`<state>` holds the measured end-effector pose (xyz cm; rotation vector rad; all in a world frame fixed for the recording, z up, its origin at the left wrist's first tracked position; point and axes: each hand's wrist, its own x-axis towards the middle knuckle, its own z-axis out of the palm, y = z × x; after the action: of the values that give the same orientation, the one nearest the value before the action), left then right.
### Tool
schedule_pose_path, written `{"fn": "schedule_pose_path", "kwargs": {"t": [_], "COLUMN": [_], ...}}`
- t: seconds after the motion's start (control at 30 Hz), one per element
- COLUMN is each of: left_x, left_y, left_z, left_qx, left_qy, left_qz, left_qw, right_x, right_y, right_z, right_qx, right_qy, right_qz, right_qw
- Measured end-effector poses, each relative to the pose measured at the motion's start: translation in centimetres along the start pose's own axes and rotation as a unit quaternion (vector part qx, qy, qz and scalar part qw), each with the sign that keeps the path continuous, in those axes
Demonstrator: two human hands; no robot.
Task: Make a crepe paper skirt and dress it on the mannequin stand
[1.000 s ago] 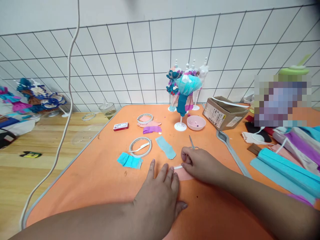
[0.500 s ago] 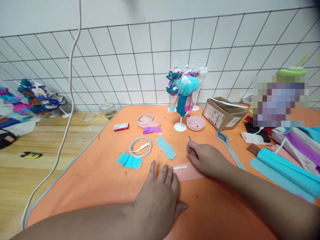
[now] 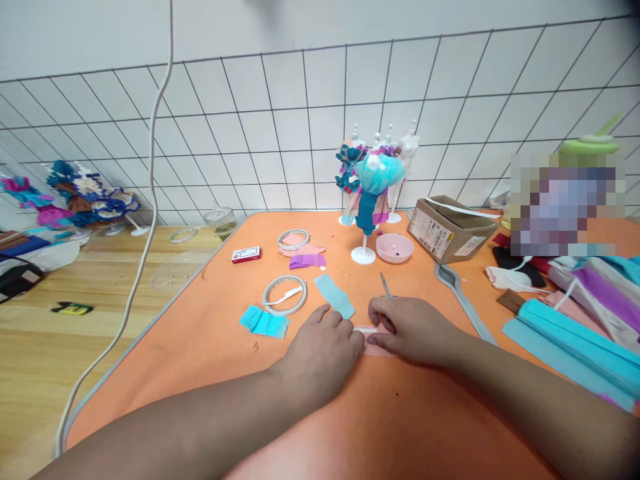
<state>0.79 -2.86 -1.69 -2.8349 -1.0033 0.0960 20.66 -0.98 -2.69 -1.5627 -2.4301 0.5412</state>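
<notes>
A piece of pink crepe paper lies on the orange table between my hands, with a narrow white tape strip across its upper part. My left hand has its fingers curled together on the left end of the paper; its thumb is hidden. Closed round a pointed metal tool, my right hand rests at the paper's right side. The tool's tip points away from me and its handle is inside the hand. Just beyond my left fingers lies a light blue crepe strip.
A tape roll, folded turquoise crepe paper and purple paper lie to the left. Behind stand a dressed mini mannequin, a pink bowl and a cardboard box. Blue crepe rolls lie right.
My left hand has gone from flat and spread to curled, moving forward onto the pink paper. My right thumb has come down at the strip, and more of the metal tool shows.
</notes>
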Motion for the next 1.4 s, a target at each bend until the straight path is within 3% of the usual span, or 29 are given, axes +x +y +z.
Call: {"fn": "schedule_pose_path", "kwargs": {"t": [0.1,0.17,0.23,0.3,0.4,0.5,0.73,0.83,0.93,1.0,1.1,1.17,1.27,1.4], "left_x": [0.4,0.3,0.1,-0.1,-0.4,-0.4,-0.3,-0.4,-0.4,-0.4,-0.4,-0.3,-0.2,0.0], "left_y": [-1.6,-3.0,-5.0,-7.0,-9.4,-9.9,-10.2,-10.5,-9.8,-8.7,-6.5,-5.0,-3.3,-2.9], "left_z": [-0.5,-1.2,-2.1,-2.8,-3.0,-2.1,-0.7,-1.5,-2.8,-3.5,-3.9,-3.6,-2.8,-2.1], "left_qx": [-0.004,-0.003,-0.027,-0.056,-0.13,-0.155,-0.16,-0.24,-0.419,-0.552,-0.762,-0.832,-0.87,-0.871], "left_qy": [0.066,0.143,0.173,0.146,-0.006,-0.087,-0.069,0.01,0.138,0.183,0.141,0.113,0.08,0.075], "left_qz": [-0.038,-0.094,-0.16,-0.229,-0.321,-0.305,-0.306,-0.325,-0.297,-0.244,-0.131,-0.096,-0.059,-0.054], "left_qw": [0.997,0.985,0.971,0.961,0.938,0.936,0.936,0.915,0.847,0.776,0.618,0.534,0.483,0.482], "right_x": [0.0,0.0,0.1,0.0,-0.1,-0.2,-0.2,-0.1,0.0,0.0,-0.1,-0.3,-0.7,-1.0], "right_y": [0.0,0.3,0.5,0.6,0.4,0.2,0.3,0.3,0.2,0.0,-0.5,-1.0,-1.9,-2.7], "right_z": [0.4,0.5,0.4,0.2,0.1,0.1,0.2,0.3,0.4,0.5,0.6,0.5,0.2,-0.1], "right_qx": [-0.011,-0.01,-0.01,-0.009,0.0,0.001,-0.011,0.012,0.051,0.082,0.164,0.257,0.384,0.428], "right_qy": [-0.006,0.0,0.004,0.011,0.046,0.084,0.155,0.203,0.243,0.26,0.261,0.236,0.188,0.148], "right_qz": [-0.007,-0.02,-0.036,-0.05,-0.054,-0.051,-0.07,-0.076,-0.084,-0.085,-0.079,-0.074,-0.078,-0.014], "right_qw": [1.0,1.0,0.999,0.999,0.998,0.995,0.985,0.976,0.965,0.958,0.948,0.934,0.901,0.891]}}
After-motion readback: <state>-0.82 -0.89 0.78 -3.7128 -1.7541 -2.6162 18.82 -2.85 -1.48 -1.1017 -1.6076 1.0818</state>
